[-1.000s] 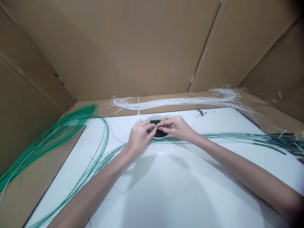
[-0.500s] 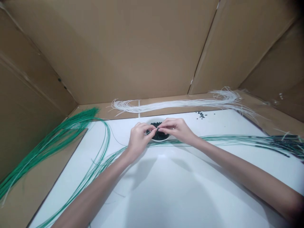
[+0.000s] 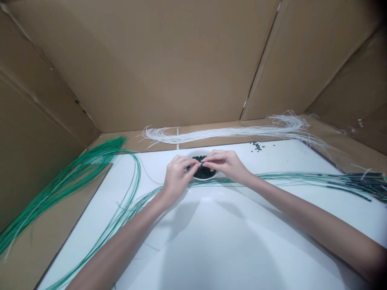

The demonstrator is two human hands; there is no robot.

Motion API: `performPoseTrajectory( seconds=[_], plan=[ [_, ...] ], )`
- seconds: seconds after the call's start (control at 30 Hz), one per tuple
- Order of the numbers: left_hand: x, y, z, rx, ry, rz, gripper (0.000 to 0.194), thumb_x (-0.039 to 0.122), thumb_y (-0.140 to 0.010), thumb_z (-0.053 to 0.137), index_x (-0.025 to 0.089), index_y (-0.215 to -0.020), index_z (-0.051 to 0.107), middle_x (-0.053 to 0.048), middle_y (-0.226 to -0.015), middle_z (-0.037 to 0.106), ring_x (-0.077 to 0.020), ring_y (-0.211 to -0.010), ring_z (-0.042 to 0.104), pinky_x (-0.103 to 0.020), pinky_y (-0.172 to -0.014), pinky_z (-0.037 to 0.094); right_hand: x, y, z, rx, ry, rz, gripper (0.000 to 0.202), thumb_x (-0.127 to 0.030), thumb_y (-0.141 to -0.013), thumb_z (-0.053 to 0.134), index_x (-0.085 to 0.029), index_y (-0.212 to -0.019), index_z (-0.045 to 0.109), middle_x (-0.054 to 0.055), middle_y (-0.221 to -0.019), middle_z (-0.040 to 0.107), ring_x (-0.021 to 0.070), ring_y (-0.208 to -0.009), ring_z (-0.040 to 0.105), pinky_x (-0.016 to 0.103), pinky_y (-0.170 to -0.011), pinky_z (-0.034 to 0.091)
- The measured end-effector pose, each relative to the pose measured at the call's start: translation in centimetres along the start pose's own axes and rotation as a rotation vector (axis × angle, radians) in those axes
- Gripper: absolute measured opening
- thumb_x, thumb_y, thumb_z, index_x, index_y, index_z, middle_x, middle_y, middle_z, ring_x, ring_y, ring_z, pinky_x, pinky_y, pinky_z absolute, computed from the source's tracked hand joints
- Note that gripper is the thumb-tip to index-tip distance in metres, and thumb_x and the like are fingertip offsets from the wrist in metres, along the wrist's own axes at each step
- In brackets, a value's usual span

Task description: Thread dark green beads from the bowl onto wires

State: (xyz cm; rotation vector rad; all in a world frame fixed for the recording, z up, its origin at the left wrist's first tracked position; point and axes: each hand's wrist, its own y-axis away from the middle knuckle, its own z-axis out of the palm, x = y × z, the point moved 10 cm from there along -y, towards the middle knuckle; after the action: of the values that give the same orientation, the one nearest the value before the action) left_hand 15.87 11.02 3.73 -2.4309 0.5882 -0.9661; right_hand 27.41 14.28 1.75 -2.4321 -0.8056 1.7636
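Note:
My left hand (image 3: 177, 173) is closed in a pinch on a thin strand whose tip pokes out between thumb and forefinger. Facing it, my right hand (image 3: 225, 164) pinches what looks like a small dark bead, its fingertips almost meeting the left ones. Both hands hover over a white bowl (image 3: 206, 178) filled with small black beads (image 3: 203, 172). The fingers hide part of the bowl, and the tiny parts at the fingertips are hard to make out.
Long green strands (image 3: 284, 176) cross the white board (image 3: 217, 233), with dark beaded ends (image 3: 363, 183) at right. A green bundle (image 3: 69, 181) lies left, a white bundle (image 3: 211, 133) at the back. Loose beads (image 3: 256, 146) lie beyond my right hand. Cardboard walls (image 3: 169, 60) surround everything.
Both hands stay pinched over the bowl, with only a slight shift at the fingertips. The whole view has moved by a few pixels.

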Motion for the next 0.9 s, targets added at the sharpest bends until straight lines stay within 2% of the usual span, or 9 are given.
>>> performPoseTrajectory(
  seconds=[0.63, 0.9],
  plan=[
    [0.45, 0.03, 0.15, -0.016, -0.022, 0.036, 0.014, 0.026, -0.078, 0.053, 0.021, -0.077, 0.066, 0.000, -0.066, 0.063, -0.0125, -0.065, 0.048, -0.024, -0.063, 0.039, -0.79, 0.20, -0.07, 0.020, 0.175, -0.095, 0.020, -0.033, -0.072, 0.059, -0.015, -0.075, 0.069, 0.006, -0.071, 0.064, 0.0109, -0.055, 0.055, 0.024, -0.053, 0.047],
    [0.16, 0.03, 0.14, -0.021, 0.011, 0.001, 0.014, 0.026, -0.079, 0.053, 0.021, -0.077, 0.066, 0.001, -0.069, 0.065, -0.0124, -0.066, 0.049, -0.025, -0.064, 0.039, -0.42, 0.13, -0.23, 0.015, 0.068, -0.062, 0.022, -0.034, -0.071, 0.060, -0.015, -0.076, 0.068, 0.005, -0.074, 0.062, 0.0101, -0.052, 0.055, 0.024, -0.053, 0.049]
  ],
)
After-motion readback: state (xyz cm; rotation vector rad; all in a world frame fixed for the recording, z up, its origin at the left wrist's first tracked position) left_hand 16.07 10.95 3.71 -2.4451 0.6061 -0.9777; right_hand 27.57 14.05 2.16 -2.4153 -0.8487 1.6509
